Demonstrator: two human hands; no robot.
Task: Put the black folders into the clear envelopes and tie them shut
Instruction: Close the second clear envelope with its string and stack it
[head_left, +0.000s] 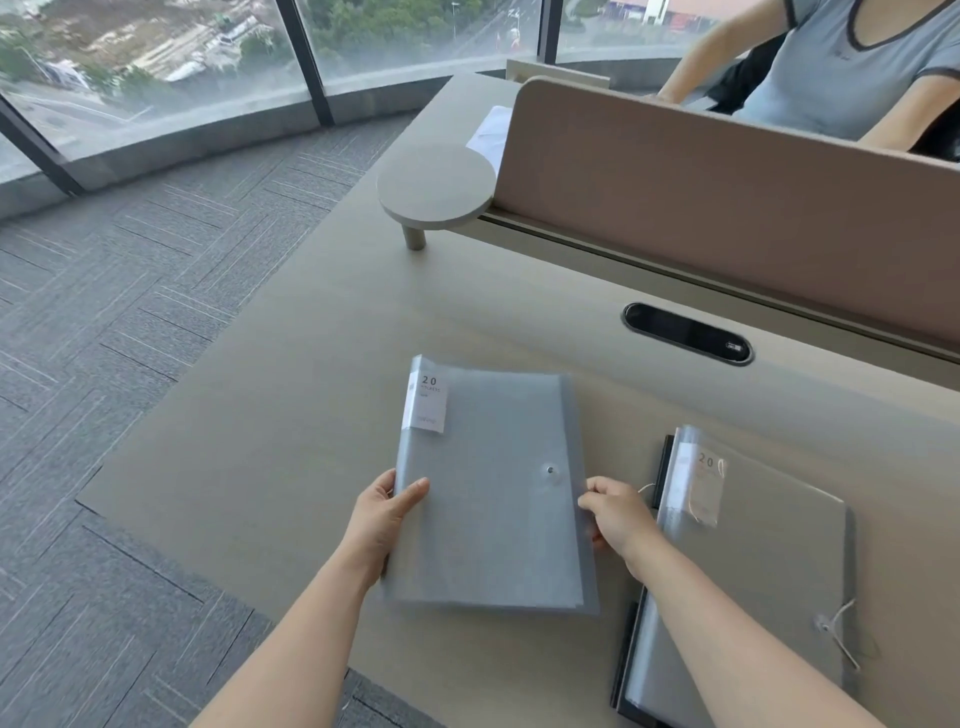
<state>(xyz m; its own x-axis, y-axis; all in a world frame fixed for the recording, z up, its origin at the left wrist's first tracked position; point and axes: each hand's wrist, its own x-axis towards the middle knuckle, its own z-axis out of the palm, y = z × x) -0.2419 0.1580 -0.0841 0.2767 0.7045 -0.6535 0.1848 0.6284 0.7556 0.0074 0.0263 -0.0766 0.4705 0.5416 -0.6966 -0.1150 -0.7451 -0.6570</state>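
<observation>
A clear envelope (493, 493) lies flat on the desk in front of me, with a dark folder showing grey through it and a white "20" label at its top left. A small round button sits near its right edge. My left hand (384, 519) grips the envelope's left edge, thumb on top. My right hand (618, 514) pinches the right edge, where the flap lies. To the right lies a second clear envelope (753, 587) on top of a black folder (662, 467), its white string loose at the lower right.
The beige desk (291, 415) ends at my left, with grey carpet and windows beyond. A round raised shelf (436, 187) stands at the back. A black oval cable port (685, 332) sits before a tan divider panel (727, 208). Another person sits behind the divider.
</observation>
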